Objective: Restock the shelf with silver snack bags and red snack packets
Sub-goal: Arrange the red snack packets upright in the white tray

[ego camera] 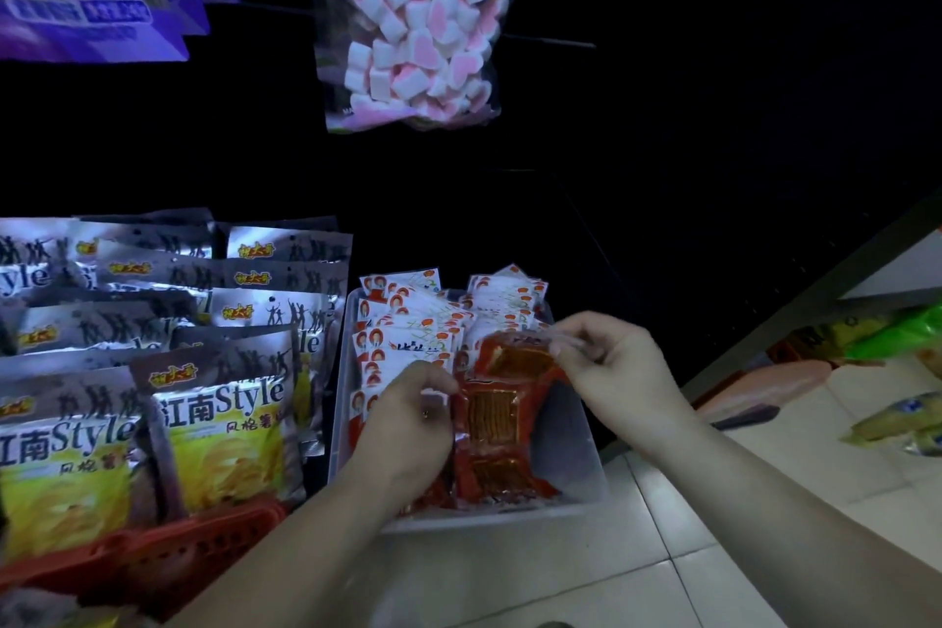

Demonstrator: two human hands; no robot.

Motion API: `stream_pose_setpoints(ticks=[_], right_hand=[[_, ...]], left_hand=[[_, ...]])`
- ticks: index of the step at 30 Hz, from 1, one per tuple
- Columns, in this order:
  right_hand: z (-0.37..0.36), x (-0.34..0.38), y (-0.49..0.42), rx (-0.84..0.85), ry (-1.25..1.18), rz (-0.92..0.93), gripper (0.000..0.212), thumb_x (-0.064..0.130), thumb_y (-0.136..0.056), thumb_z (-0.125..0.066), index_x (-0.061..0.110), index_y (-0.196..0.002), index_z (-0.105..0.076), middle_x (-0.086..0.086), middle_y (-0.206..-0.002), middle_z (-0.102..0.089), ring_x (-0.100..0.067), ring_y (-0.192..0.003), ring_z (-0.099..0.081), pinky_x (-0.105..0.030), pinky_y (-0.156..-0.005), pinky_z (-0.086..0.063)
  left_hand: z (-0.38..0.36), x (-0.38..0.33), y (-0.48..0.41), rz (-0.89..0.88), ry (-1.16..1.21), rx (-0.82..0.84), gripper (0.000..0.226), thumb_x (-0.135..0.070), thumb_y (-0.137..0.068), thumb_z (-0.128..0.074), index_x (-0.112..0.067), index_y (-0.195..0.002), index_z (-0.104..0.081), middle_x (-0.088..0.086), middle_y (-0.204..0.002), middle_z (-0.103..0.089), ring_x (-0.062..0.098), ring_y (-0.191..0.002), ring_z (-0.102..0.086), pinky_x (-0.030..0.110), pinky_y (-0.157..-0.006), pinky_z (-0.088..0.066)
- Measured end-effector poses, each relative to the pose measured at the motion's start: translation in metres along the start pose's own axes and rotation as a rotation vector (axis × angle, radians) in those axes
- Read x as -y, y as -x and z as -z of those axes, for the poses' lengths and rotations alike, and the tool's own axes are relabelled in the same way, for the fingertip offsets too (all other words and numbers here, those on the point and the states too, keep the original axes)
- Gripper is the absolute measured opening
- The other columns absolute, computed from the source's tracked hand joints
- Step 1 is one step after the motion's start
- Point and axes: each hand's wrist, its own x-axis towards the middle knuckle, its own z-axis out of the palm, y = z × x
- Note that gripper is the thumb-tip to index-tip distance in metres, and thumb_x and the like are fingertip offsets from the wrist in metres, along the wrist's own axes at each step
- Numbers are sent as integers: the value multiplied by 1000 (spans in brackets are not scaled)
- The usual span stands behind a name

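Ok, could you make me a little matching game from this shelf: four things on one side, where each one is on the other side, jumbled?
Things
1. marshmallow bag
2. silver snack bags
3. red snack packets
4. red basket

Places
A. held by the left hand and right hand over the clear bin
B. bottom left, in front of the silver snack bags
C. hanging up top
D. standing in rows on the left

Pairs: 1-C, 2-D, 3-A, 4-B

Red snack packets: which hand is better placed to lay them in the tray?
Probably right: right hand pinches the red snack packets at their raised top over the tray; left hand steadies their side.
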Motion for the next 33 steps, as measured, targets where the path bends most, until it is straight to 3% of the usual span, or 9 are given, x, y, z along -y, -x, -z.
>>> stream_pose_setpoints(ticks=[2, 5, 8, 11, 14, 17, 23, 27, 33], right_hand=[[-8, -13, -4, 85, 125, -23, 29, 3, -94, -64, 28, -81, -70, 7, -80, -73, -9, -81, -68, -30, -77, -52], [-20, -34, -1, 303, 316, -76, 24, 14, -89, -59, 37, -85, -68, 8, -84, -73, -12, -87, -70, -42, -84, -59], [-29, -48, 8, 602, 461, -147, 24, 23, -91, -60, 45, -83, -67, 15, -85, -69, -6, -87, -66, -31, -83, -56], [-26, -36, 12, 730, 422, -237, 14, 23, -92, -66, 31, -97, -76, 7, -92, -74, -10, -88, -69, -25, -79, -55], [-16, -22, 3, 724, 268, -326, 19, 20, -93, -69, 21, -108, -79, -3, -107, -76, -14, -99, -70, -29, -91, -54], [-20, -22, -10, 676, 282, -358, 15, 27, -92, -69, 22, -101, -80, 2, -107, -76, -15, -107, -68, -33, -100, -52], [-54, -36, -57, 363, 819, -61, 55, 35, -97, -66, 29, -148, -47, 3, -154, -47, -21, -140, -47, -37, -111, -45], [-80, -59, -70, 306, 1110, -58, 64, 37, -90, -76, 28, -145, -45, 1, -146, -50, -23, -138, -44, -38, -107, -46], [-68, -77, -67, 221, 1001, 17, 28, 23, -97, -66, 25, -124, -62, 1, -123, -65, -24, -117, -60, -31, -84, -45]], left_hand=[[0, 4, -6, 72, 29, -51, 32, 4, -95, -50, -27, -99, -58, 12, -95, -70, 26, -62, -59, 44, -58, -54], [-5, 10, -10, 71, -12, -41, 35, 7, -93, -51, -27, -100, -58, -2, -103, -66, 19, -72, -63, 28, -59, -51], [-11, 16, -10, 45, -86, 117, 39, 11, -93, -51, -26, -98, -63, -9, -95, -66, 7, -81, -64, 6, -64, -44], [-10, 23, -14, 22, -221, 315, 24, -10, -100, -58, -31, -101, -70, -9, -98, -72, 5, -92, -66, 10, -76, -49], [-7, 27, -19, -6, -334, 514, 14, -37, -101, -58, -43, -103, -71, -15, -102, -71, 6, -101, -66, 24, -93, -51], [-12, 27, -12, 14, -431, 617, 28, -55, -102, -48, -50, -83, -68, -25, -75, -64, -7, -79, -59, 19, -78, -44], [-17, 45, -19, -80, -337, 295, 15, -32, -100, -57, -36, -94, -69, -15, -81, -70, -3, -75, -63, 23, -74, -53], [-12, 46, -27, -47, -356, 221, 21, -20, -100, -57, -37, -104, -68, -12, -96, -74, 5, -85, -70, 24, -79, -57], [-4, 58, -27, -18, -377, 356, 35, -15, -93, -60, -35, -121, -66, -20, -113, -67, -2, -107, -62, 4, -92, -43]])
